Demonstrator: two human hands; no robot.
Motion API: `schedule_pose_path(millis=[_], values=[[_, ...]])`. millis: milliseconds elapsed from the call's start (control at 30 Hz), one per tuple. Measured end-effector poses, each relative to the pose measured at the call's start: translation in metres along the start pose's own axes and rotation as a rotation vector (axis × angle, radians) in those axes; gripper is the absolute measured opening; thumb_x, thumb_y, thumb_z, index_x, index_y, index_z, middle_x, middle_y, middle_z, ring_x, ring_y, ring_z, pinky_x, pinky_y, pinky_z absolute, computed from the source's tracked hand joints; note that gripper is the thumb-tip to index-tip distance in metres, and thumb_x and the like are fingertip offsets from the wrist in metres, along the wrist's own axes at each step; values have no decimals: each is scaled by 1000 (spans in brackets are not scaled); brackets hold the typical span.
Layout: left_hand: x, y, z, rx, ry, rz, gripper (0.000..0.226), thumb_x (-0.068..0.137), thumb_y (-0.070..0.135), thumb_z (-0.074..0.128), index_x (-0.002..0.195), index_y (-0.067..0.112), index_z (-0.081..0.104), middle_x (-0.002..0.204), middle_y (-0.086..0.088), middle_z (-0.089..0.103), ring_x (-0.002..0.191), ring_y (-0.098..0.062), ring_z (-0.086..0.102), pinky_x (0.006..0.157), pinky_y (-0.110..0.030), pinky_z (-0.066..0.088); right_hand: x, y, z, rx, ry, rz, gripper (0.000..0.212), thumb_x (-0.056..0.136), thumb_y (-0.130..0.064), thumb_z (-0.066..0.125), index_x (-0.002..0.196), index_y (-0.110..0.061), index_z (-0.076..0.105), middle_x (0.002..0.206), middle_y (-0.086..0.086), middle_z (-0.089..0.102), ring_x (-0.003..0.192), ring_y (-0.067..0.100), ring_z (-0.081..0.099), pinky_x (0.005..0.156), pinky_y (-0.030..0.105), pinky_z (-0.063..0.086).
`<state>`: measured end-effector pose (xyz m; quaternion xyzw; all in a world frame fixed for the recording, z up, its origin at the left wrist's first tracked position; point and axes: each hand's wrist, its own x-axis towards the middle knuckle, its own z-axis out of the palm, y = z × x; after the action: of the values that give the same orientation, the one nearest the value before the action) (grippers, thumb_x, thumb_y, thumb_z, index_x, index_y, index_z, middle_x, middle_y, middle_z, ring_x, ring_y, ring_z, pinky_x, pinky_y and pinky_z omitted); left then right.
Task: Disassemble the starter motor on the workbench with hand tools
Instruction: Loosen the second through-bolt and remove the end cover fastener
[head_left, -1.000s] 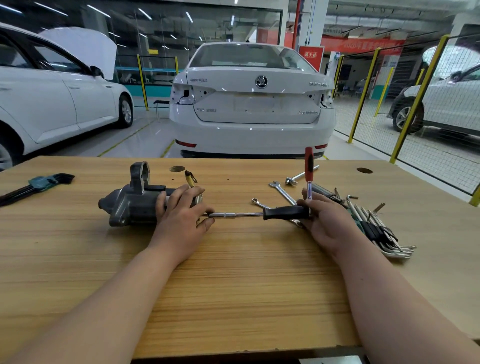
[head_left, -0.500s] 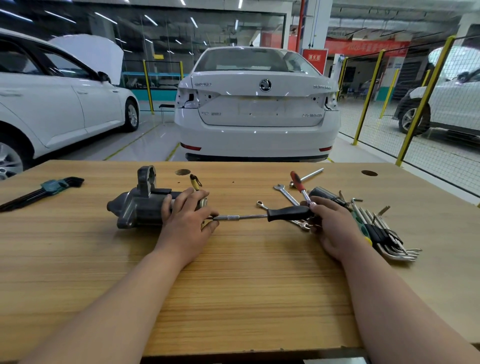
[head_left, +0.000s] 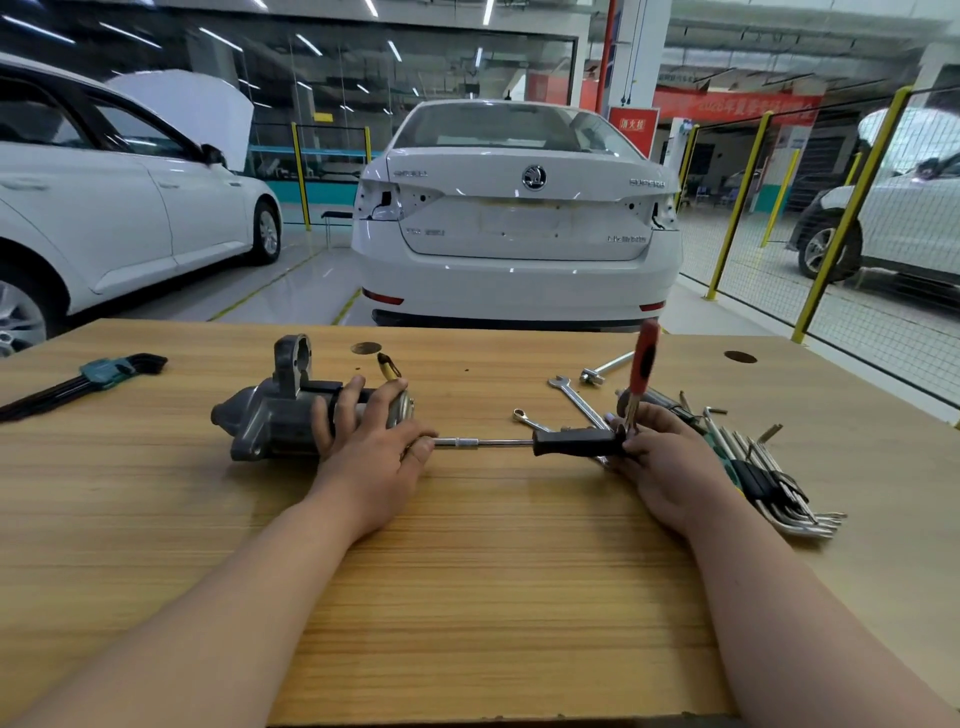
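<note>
**On the workbench: another swing of the red handle at the starter's rear end**

Head view. On the workbench (head_left: 467, 571), left of centre, the starter motor (head_left: 275, 421) lies on its side, nose to the left. It has not shifted over the past second.

Change noted: the red-handled tool (head_left: 643, 358) stood upright a second ago, leaned over to the left half a second ago, and now stands upright again. The black-handled driver (head_left: 576, 442) has kept its line throughout, with its shaft running to the motor's rear end. In my judgement this is a back-and-forth ratchet stroke on a rear fastener, which is not yet out. The housing appears whole, so disassembly is at an early stage.

Grip, left hand (head_left: 371, 447): the fingers are curved over the motor body and hold it down. The thumb lies by the shaft's tip, which is hidden.

Grip, right hand (head_left: 660, 452): the fingers are closed about the foot of the red-handled tool where it meets the butt of the driver. The exact joint cannot be made out.

Loose hex keys (head_left: 779, 493) lie just beside the right wrist.
</note>
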<state>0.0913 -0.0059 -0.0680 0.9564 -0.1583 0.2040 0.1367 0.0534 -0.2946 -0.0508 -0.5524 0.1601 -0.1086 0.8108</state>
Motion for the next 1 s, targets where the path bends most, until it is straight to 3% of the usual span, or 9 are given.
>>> schedule_pose_path(millis=[133, 267, 400, 567, 767, 900, 1000], values=[[-1, 0, 0, 13, -5, -5, 31, 97, 51, 30, 105, 47, 59, 154, 16, 2, 139, -18, -22, 93, -34, -38, 1, 1, -3, -27, 24, 10, 40, 90, 18, 38, 103, -9, 64, 114, 13, 65, 107, 22, 63, 86, 35, 54], [-1, 0, 0, -9, 6, 6, 26, 96, 52, 35, 105, 48, 60, 155, 14, 7, 140, -17, -19, 98, -36, -33, 0, 0, -3, -53, 38, 12, 36, 90, 17, 41, 104, -6, 65, 114, 15, 66, 105, 24, 63, 96, 40, 53], [-1, -1, 0, -21, 16, 4, 23, 95, 52, 39, 105, 49, 60, 155, 14, 8, 140, -17, -18, 99, -35, -32, -3, -3, 2, -108, 70, -1, 35, 90, 16, 43, 98, -7, 68, 114, 14, 64, 104, 27, 63, 90, 42, 56], [-1, -1, 0, -29, 15, 7, 22, 94, 51, 41, 105, 49, 60, 155, 15, 8, 139, -15, -17, 101, -36, -30, -5, -3, 4, -188, 94, -7, 32, 91, 13, 46, 96, -9, 69, 111, 9, 60, 96, 25, 63, 71, 32, 58], [-2, -1, 0, -42, 23, 4, 19, 94, 49, 44, 104, 49, 61, 155, 14, 10, 140, -15, -16, 103, -36, -27, -6, -1, 5, -311, 130, -14, 24, 94, 3, 51, 94, -16, 65, 101, 8, 62, 85, 25, 68, 76, 39, 61], [-2, -1, -1, -39, 17, 7, 19, 94, 50, 44, 105, 49, 60, 154, 14, 9, 139, -13, -17, 102, -36, -29, -9, -1, 6, -425, 130, -11, 16, 97, -7, 49, 94, -13, 63, 89, 16, 68, 72, 24, 70, 63, 33, 59], [-3, 0, -1, -43, 19, 8, 17, 94, 49, 46, 103, 49, 60, 154, 14, 10, 139, -14, -16, 101, -36, -29, -7, -1, 4, -493, 152, -33, 13, 97, -13, 51, 92, -9, 63, 77, 10, 68, 60, 17, 66, 52, 27, 52]])
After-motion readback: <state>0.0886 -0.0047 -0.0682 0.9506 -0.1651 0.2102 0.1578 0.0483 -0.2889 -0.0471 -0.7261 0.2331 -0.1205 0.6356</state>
